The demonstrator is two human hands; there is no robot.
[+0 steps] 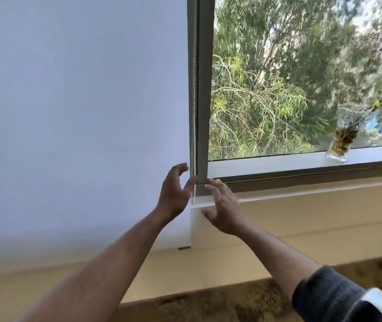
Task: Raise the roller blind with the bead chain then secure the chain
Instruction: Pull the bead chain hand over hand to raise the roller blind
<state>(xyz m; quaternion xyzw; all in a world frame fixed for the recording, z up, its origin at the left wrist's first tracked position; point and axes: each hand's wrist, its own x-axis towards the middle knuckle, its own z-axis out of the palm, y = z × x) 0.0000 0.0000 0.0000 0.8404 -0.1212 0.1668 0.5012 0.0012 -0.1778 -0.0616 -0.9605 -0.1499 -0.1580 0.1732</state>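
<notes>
A pale white roller blind [81, 112] hangs fully down over the left window pane, reaching to the ledge. A silver bead chain [193, 126] runs down its right edge beside the grey window frame [205, 89], and its loop ends near the sill. My left hand [175, 194] is open just left of the chain's lower end, fingers curled close to the beads, holding nothing. My right hand [223, 208] is open just right of the chain, fingers spread against the frame's bottom corner.
A glass vase [344, 133] with plant stems and roots stands on the white window sill [266, 163] at the right. Trees show through the uncovered right pane. A beige ledge [301, 219] runs below the window, with a brown patterned surface beneath it.
</notes>
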